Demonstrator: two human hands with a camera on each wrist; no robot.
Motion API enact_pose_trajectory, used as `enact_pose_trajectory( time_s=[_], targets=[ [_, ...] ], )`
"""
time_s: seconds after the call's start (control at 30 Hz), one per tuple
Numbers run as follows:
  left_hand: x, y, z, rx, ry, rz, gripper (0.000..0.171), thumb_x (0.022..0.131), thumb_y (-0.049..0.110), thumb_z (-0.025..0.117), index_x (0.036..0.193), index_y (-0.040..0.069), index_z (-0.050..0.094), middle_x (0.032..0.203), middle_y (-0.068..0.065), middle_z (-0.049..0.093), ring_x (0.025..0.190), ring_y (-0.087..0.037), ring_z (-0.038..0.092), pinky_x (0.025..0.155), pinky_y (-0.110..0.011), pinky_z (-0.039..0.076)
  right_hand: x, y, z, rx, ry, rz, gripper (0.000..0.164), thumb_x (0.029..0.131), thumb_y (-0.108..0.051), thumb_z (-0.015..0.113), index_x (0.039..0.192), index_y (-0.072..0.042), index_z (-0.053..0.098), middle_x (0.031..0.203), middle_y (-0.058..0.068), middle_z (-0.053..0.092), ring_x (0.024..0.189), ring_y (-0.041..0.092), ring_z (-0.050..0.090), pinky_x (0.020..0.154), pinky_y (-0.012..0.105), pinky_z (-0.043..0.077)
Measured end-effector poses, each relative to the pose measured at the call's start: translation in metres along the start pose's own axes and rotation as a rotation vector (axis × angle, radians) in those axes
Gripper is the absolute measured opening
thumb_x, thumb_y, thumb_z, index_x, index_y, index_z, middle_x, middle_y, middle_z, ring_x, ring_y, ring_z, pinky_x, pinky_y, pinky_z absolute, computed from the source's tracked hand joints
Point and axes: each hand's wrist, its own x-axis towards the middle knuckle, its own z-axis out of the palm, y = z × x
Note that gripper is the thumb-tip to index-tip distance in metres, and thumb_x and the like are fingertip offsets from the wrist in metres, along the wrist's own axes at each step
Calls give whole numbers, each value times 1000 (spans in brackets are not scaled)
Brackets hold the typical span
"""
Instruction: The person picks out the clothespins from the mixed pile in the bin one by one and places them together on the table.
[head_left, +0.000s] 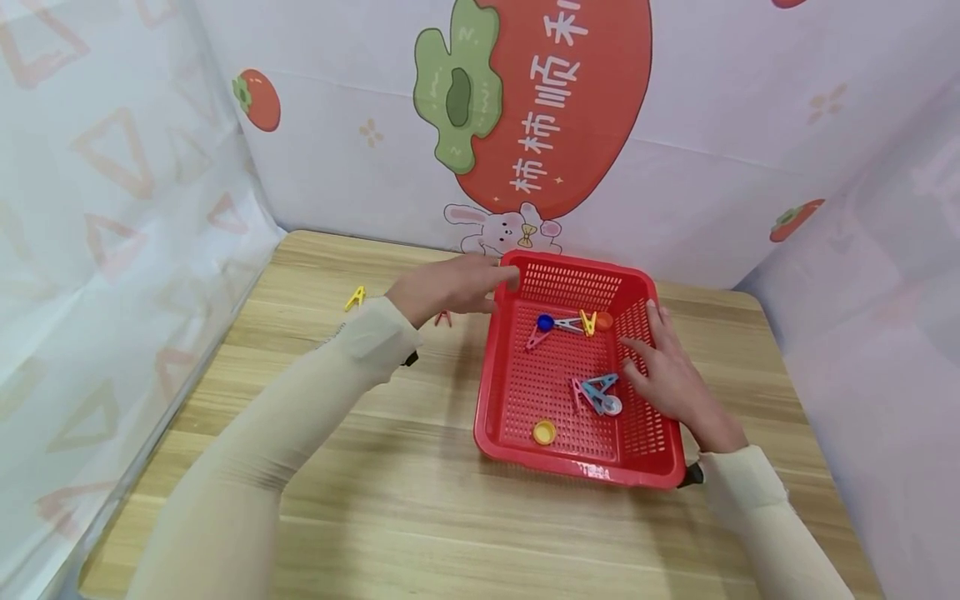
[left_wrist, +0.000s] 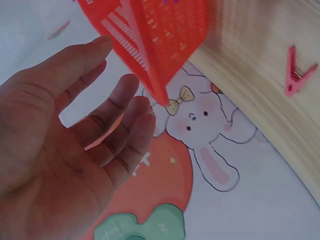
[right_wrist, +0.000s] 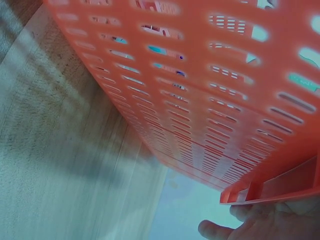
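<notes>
A red plastic basket (head_left: pixel 491 392) with slotted walls stands on the wooden table. Inside it, toward the far side, are a blue bottle cap (head_left: pixel 545 322), a grey clothespin (head_left: pixel 567 324), a yellow clothespin (head_left: pixel 588 323), an orange cap (head_left: pixel 603 321) and a pink clothespin (head_left: pixel 537 337). Nearer lie light-blue clothespins (head_left: pixel 600 390), another pink clothespin (head_left: pixel 577 392), a whitish cap (head_left: pixel 612 405) and a yellow cap (head_left: pixel 544 432). My left hand (head_left: pixel 468 285) hovers by the far left rim, fingers loosely bent, holding nothing. At the right rim, my right hand (head_left: pixel 667 375) has its fingers spread.
Left of the basket, a red clothespin (head_left: pixel 443 317) lies on the table (head_left: pixel 390 500) below my left forearm. Farther left is a yellow clothespin (head_left: pixel 356 298). A white printed cloth (head_left: pixel 337 167) hangs behind the table and along both sides.
</notes>
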Motion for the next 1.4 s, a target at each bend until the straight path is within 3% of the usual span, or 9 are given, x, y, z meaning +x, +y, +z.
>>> enact_pose_trajectory(
  time_s=[0.13, 0.33, 0.53, 0.67, 0.93, 1.2, 1.4],
  targets=[
    [8, 16, 1, 44, -44, 19, 44, 101, 22, 79, 140, 21, 59, 133, -6, 66, 121, -23, 60, 103, -39, 60, 0, 0, 0, -4, 5, -6, 52, 102, -16, 64, 148, 9, 60, 182, 25, -5, 167, 52, -4, 119, 83, 23],
    [21, 41, 10, 82, -124, 48, 44, 102, 23, 78, 143, 25, 61, 143, -6, 67, 127, -22, 60, 103, -36, 61, 0, 1, 0, 3, 2, -3, 52, 102, -16, 64, 149, 8, 60, 182, 23, -7, 168, 51, -5, 119, 82, 23],
    [33, 64, 24, 132, -196, 71, 41, 104, 27, 76, 142, 26, 63, 133, -1, 69, 118, -18, 62, 99, -31, 60, 0, 3, 1, 12, 0, -3, 53, 102, -16, 64, 150, 7, 59, 183, 20, -8, 168, 50, -6, 119, 81, 24],
    [37, 77, 28, 192, -262, 85, 42, 104, 27, 76, 144, 27, 62, 136, 2, 68, 118, -17, 61, 99, -32, 59, -1, 3, 1, 18, 1, -5, 54, 102, -17, 64, 150, 7, 59, 183, 20, -8, 168, 50, -7, 120, 81, 23],
    [47, 101, 38, 319, -337, 160, 48, 103, 30, 76, 148, 33, 61, 142, 6, 68, 117, -13, 63, 110, -36, 56, -2, 4, 0, 10, 7, -11, 53, 103, -18, 63, 150, 7, 60, 183, 22, -6, 168, 51, -6, 119, 81, 24],
    [59, 122, 50, 375, -478, 183, 51, 109, 26, 68, 157, 33, 53, 154, 5, 62, 139, -13, 58, 119, -37, 49, -3, 4, -1, -15, 14, -16, 53, 100, -16, 65, 146, 9, 62, 183, 21, -3, 169, 48, -6, 121, 80, 22],
    [62, 130, 58, 446, -527, 212, 51, 110, 26, 66, 158, 35, 52, 155, 7, 60, 139, -12, 57, 121, -38, 47, -2, 4, -1, -24, 7, -6, 53, 99, -15, 65, 146, 10, 62, 183, 20, -3, 169, 47, -5, 123, 79, 22]
  ],
)
